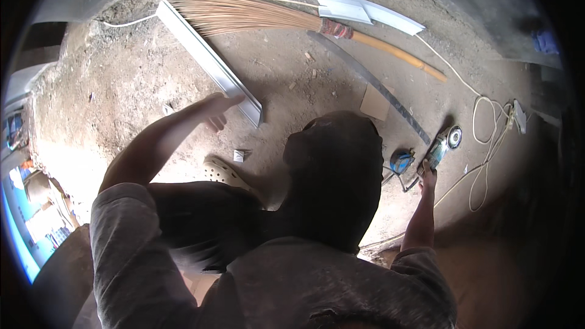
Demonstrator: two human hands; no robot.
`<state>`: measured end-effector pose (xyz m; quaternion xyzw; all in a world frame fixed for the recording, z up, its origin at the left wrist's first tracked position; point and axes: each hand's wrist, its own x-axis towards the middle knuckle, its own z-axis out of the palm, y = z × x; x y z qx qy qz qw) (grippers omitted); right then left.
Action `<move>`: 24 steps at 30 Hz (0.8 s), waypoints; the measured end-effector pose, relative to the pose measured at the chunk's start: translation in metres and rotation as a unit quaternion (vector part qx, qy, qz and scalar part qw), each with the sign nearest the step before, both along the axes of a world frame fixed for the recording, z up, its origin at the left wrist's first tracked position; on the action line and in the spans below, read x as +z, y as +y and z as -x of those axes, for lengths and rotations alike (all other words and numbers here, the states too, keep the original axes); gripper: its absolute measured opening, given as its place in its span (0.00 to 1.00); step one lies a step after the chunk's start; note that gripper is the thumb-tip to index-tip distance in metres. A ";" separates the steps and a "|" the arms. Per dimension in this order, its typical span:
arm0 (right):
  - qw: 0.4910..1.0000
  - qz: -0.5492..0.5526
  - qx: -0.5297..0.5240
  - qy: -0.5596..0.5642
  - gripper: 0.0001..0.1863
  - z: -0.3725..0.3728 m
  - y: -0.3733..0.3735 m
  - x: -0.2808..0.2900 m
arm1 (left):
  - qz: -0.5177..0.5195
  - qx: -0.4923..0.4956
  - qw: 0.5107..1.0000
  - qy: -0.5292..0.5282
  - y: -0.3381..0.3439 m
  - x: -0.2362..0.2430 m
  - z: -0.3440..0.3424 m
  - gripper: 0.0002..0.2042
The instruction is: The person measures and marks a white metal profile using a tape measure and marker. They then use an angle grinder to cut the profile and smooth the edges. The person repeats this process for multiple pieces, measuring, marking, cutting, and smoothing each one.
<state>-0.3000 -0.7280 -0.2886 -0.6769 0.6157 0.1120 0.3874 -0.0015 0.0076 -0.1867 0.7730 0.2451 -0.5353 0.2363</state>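
Observation:
My left hand (214,109) is by the near end of a long white metal profile (207,55) lying on the ground. One finger reaches over the profile and the others hang apart below; I cannot tell whether it touches. At the right, my right hand (428,175) is wrapped round the body of an angle grinder (437,151), its round disc end pointing away from me. Just left of the grinder sits a blue and black rounded object (401,161), with a thin dark angled bar (404,184) beside it.
A stick broom (262,14) with a wooden handle lies across the back, near short white profile pieces (365,10). A dark flat strip (372,80) crosses a brown square piece (375,103). Pale cable (484,122) loops at the right. My knee (335,170) and beige clog (222,172) are in front.

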 end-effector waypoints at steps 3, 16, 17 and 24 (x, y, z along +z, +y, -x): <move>0.994 -0.081 0.042 -0.063 0.44 -0.014 -0.037 0.014 | 0.049 0.146 0.984 -0.092 -0.021 -0.056 0.018 0.39; 0.861 -0.220 0.139 -0.437 0.42 -0.117 0.105 0.157 | -0.180 0.215 0.900 -0.333 -0.022 -0.078 0.065 0.27; 0.827 -0.279 0.184 -0.452 0.52 -0.150 0.140 0.183 | -0.182 0.216 0.898 -0.339 -0.015 -0.074 0.064 0.27; 0.741 -0.299 0.369 -0.475 0.37 -0.298 0.292 0.159 | -0.275 0.234 0.791 -0.494 -0.055 -0.060 0.067 0.22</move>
